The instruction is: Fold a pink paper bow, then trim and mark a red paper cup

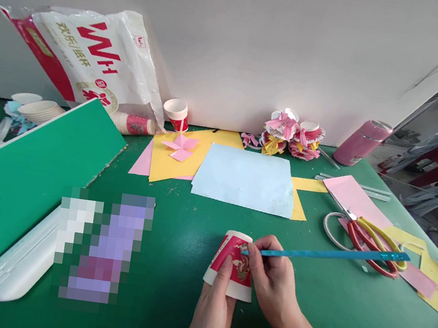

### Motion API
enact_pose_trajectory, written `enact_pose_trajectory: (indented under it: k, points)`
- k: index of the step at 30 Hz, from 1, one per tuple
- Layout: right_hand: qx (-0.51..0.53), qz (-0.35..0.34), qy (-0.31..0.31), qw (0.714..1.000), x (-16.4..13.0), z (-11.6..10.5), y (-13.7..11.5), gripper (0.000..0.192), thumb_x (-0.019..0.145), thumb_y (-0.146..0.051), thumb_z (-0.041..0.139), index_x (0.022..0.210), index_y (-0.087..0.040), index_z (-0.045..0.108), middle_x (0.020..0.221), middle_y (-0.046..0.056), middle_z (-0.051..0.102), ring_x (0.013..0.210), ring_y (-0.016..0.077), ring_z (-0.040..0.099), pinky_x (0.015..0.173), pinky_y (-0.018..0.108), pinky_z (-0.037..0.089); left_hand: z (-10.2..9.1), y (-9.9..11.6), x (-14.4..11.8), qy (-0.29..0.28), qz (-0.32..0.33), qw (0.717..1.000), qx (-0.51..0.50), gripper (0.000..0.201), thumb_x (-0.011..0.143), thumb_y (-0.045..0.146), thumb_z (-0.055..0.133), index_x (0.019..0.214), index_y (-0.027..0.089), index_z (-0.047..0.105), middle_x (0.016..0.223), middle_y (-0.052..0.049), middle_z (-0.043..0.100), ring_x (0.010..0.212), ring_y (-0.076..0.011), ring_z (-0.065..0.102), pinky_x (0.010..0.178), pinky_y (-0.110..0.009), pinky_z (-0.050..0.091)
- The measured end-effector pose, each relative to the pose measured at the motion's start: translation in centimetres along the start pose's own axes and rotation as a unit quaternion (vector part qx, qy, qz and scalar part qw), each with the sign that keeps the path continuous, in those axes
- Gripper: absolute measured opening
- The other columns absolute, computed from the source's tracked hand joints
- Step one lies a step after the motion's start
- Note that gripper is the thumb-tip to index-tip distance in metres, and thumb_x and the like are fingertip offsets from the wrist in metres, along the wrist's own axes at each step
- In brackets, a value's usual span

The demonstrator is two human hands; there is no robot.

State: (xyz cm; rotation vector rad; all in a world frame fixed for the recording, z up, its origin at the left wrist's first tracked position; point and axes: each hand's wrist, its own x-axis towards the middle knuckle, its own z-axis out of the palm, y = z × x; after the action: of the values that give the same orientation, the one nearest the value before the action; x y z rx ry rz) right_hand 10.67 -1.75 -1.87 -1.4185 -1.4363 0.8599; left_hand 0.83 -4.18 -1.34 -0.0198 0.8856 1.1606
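A red and white paper cup (234, 258) stands upside down on the green table near the front edge. My left hand (213, 307) grips it from below, thumb up along its side. My right hand (273, 280) pinches a long blue ruler (332, 253) whose left end lies against the cup's side; the ruler reaches out to the right over the scissors.
Light blue (246, 179), yellow and pink paper sheets lie behind the cup. Red and yellow scissors (374, 241) rest at the right. Finished paper-cup decorations (291, 135), a pink bottle (361, 142), spare cups (177, 114) and a plastic bag (91, 56) line the wall. A green board (28, 171) stands at the left.
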Motion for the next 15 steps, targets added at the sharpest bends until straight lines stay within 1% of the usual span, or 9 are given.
enact_pose_trajectory:
  k: [3, 6, 9, 12, 15]
  points:
    - [0.006, 0.0, -0.006, 1.0, 0.13, 0.23, -0.37, 0.019, 0.088, -0.03, 0.047, 0.071, -0.02, 0.046, 0.049, -0.006, 0.044, 0.04, 0.009, 0.039, 0.038, 0.019, 0.03, -0.09, 0.0, 0.04, -0.011, -0.001, 1.0, -0.002, 0.035, 0.081, 0.034, 0.058, 0.113, 0.02, 0.06, 0.107, -0.007, 0.068, 0.12, -0.0259, 0.047, 0.104, -0.037, 0.033]
    - [0.011, 0.002, -0.013, 1.0, 0.25, 0.4, -0.78, 0.02, 0.088, -0.031, 0.047, 0.072, -0.02, 0.048, 0.05, -0.005, 0.046, 0.041, 0.0093, 0.04, 0.038, 0.019, 0.031, -0.07, -0.03, 0.03, -0.017, 0.011, 1.0, -0.002, 0.036, 0.08, 0.035, 0.059, 0.113, 0.022, 0.06, 0.108, -0.006, 0.068, 0.12, -0.0255, 0.047, 0.104, -0.037, 0.033]
    - [0.009, 0.0, -0.019, 1.0, 0.32, 0.37, -0.91, 0.02, 0.087, -0.031, 0.047, 0.071, -0.02, 0.047, 0.05, -0.005, 0.045, 0.041, 0.0092, 0.04, 0.038, 0.019, 0.031, -0.01, -0.06, 0.02, -0.015, 0.017, 1.0, 0.001, 0.035, 0.08, 0.035, 0.06, 0.112, 0.021, 0.061, 0.108, -0.006, 0.068, 0.118, -0.0258, 0.049, 0.104, -0.037, 0.033]
    - [0.009, -0.002, -0.019, 1.0, 0.29, 0.17, -0.65, 0.019, 0.088, -0.03, 0.046, 0.071, -0.02, 0.045, 0.048, -0.007, 0.043, 0.039, 0.0087, 0.038, 0.037, 0.019, 0.029, 0.07, -0.1, 0.02, -0.006, 0.005, 1.0, -0.002, 0.033, 0.082, 0.033, 0.057, 0.112, 0.02, 0.061, 0.108, -0.007, 0.068, 0.114, -0.0257, 0.053, 0.104, -0.037, 0.034]
    - [0.005, 0.002, -0.013, 1.0, 0.13, -0.02, -0.14, 0.018, 0.088, -0.029, 0.046, 0.071, -0.021, 0.043, 0.049, -0.007, 0.04, 0.04, 0.0089, 0.036, 0.038, 0.019, 0.028, 0.09, -0.15, 0.05, 0.016, -0.001, 1.0, -0.009, 0.031, 0.083, 0.031, 0.055, 0.111, 0.018, 0.061, 0.105, -0.007, 0.069, 0.111, -0.0254, 0.056, 0.103, -0.037, 0.034]
